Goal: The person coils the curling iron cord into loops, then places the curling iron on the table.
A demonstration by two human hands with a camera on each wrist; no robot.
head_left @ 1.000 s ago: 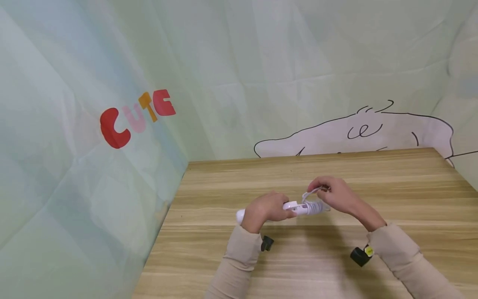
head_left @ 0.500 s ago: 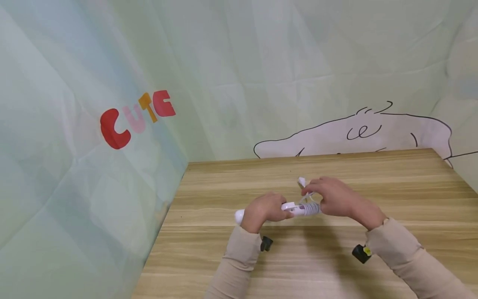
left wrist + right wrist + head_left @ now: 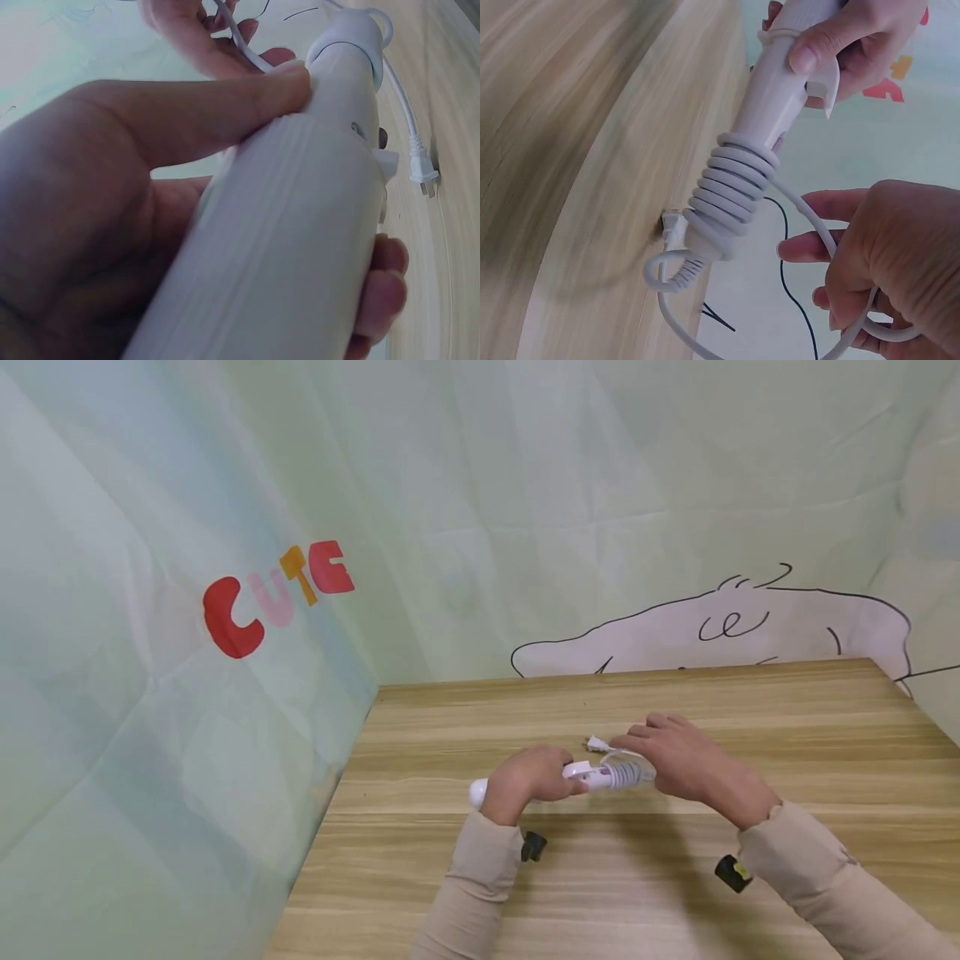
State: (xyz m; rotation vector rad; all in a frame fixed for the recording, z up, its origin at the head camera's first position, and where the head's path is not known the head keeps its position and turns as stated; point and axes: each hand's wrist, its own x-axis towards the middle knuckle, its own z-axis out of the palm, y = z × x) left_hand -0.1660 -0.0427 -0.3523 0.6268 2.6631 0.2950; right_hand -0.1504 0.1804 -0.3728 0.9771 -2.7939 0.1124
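Observation:
My left hand (image 3: 531, 774) grips a white curling iron (image 3: 285, 240) around its thick body, thumb laid along it in the left wrist view. A clamp lever (image 3: 825, 82) sticks out beside that thumb. Several turns of white power cord (image 3: 727, 184) are wound round the slim handle end, which points right in the head view. My right hand (image 3: 900, 255) holds a loose loop of the cord in its bent fingers, just beyond the handle. The two-pin plug (image 3: 597, 744) hangs from the free cord, left of my right fingertips. The iron's rounded tip (image 3: 477, 792) shows past my left wrist.
Beneath both hands lies a wood-grain table (image 3: 615, 893). A pale curtain (image 3: 450, 527) with coloured letters and a line drawing stands behind it and along the left. Small black cameras (image 3: 732, 873) hang at both sleeve cuffs.
The plug has come into view, first pointing up, now swung down to the left. My right hand has moved along the cord and turned palm down. The left hand has barely moved.

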